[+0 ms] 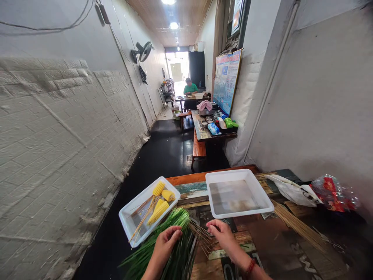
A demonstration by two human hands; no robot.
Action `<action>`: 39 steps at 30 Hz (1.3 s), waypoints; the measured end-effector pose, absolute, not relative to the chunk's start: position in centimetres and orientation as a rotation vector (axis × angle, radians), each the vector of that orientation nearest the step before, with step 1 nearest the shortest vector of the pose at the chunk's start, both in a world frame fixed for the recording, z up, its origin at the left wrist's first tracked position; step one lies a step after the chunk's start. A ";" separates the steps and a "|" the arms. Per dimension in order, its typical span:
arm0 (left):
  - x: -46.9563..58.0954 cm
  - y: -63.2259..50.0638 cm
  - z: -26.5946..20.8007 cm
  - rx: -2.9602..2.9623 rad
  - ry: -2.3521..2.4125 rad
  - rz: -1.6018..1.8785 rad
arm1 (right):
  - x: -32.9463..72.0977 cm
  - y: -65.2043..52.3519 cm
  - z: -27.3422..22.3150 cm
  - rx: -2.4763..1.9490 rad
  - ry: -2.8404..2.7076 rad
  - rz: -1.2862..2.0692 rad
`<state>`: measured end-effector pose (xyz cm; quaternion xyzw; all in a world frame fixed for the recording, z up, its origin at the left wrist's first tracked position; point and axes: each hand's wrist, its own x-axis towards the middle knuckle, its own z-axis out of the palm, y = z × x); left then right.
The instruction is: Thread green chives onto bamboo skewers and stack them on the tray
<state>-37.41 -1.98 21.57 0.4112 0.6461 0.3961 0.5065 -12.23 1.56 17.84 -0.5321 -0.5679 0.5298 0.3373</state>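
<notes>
My left hand point(168, 243) is over a pile of long green chives point(154, 249), its fingers curled and the thumb against them. Whatever it may grip is too small to make out. To the right, my right hand point(223, 235) has thumb and forefinger brought together in a pinch, a red bracelet on its wrist. What lies in that pinch cannot be made out. Between the hands, several thin wooden skewers point(201, 235) fan out beside the pale ends of the chives. Both hands are above the patterned wooden table point(241, 237).
A white tray point(124, 217) at left holds corn pieces point(159, 210) on skewers. Another white tray point(211, 212) stands behind my right hand. Loose skewers point(297, 223), scissors point(329, 239) and plastic packaging point(332, 192) lie right. A person in green point(190, 88) sits at a far table.
</notes>
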 end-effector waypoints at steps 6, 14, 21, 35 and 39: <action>-34.7 -2.7 23.3 1.024 1.512 0.914 | -8.8 1.1 21.7 -1.326 -1.246 1.474; -30.1 -2.6 25.8 1.058 1.448 0.876 | -4.4 -0.1 25.8 -1.167 -1.420 1.593; -27.5 -3.7 25.9 1.057 1.486 0.868 | 0.2 -0.7 26.1 -1.152 -1.573 1.703; -27.3 -7.3 26.9 0.963 1.654 0.849 | 0.7 -1.5 21.5 -1.232 -1.730 1.441; -29.5 -9.1 25.9 0.935 1.641 0.815 | -0.1 -2.1 20.8 -1.265 -1.769 1.469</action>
